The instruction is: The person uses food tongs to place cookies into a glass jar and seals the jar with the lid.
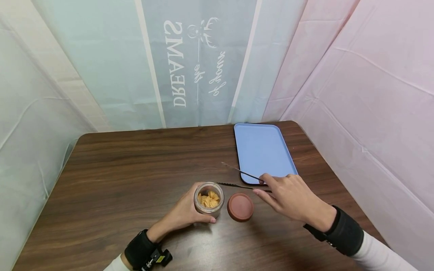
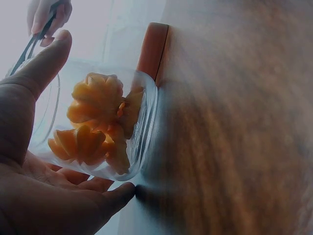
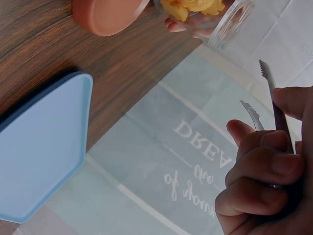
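My left hand (image 1: 184,209) is wrapped round the side of a clear glass jar (image 1: 221,203) standing on the table. Inside it lie several yellow-orange, ridged, flower-shaped pieces (image 2: 95,103), heaped toward the bottom in the left wrist view. My right hand (image 1: 293,195) grips metal tongs (image 1: 239,185) with toothed tips. Their two arms are spread, with nothing between them. The tips point toward the jar; in the head view one arm reaches close to its rim. A round reddish-brown lid (image 1: 240,207) rests on the table just right of the jar.
A blue rectangular tray (image 1: 262,146) lies on the dark wood table (image 1: 135,177) at the back right, partly behind the right hand. Printed cloth (image 1: 196,67) hangs along the far edge, and pale cloth walls flank both sides.
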The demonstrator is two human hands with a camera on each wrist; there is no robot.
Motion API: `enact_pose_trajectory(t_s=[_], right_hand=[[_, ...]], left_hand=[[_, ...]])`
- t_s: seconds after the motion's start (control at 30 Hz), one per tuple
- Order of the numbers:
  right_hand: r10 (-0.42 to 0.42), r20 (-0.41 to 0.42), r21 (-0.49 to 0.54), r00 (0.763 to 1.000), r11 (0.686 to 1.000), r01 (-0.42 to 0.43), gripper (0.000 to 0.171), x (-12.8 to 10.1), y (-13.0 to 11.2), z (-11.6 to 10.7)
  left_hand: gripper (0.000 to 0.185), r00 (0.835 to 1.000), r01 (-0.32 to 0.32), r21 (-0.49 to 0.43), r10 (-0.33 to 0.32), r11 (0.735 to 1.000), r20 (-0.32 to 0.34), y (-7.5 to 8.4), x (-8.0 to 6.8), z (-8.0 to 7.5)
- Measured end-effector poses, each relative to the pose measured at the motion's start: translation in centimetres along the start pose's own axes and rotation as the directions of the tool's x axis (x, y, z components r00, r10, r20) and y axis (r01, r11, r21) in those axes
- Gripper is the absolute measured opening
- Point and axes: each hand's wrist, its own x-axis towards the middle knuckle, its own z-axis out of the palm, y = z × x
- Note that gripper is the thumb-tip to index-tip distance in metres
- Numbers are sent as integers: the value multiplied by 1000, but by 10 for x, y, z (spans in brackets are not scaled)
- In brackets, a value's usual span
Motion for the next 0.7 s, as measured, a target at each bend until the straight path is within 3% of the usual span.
enact_pose_trajectory(t_s=[0.7], right_hand=[[122,29,-67,992,991,-120,47,-18,20,1]], left_hand=[[99,1000,3,0,-3,1000,-2,-2,0,0]])
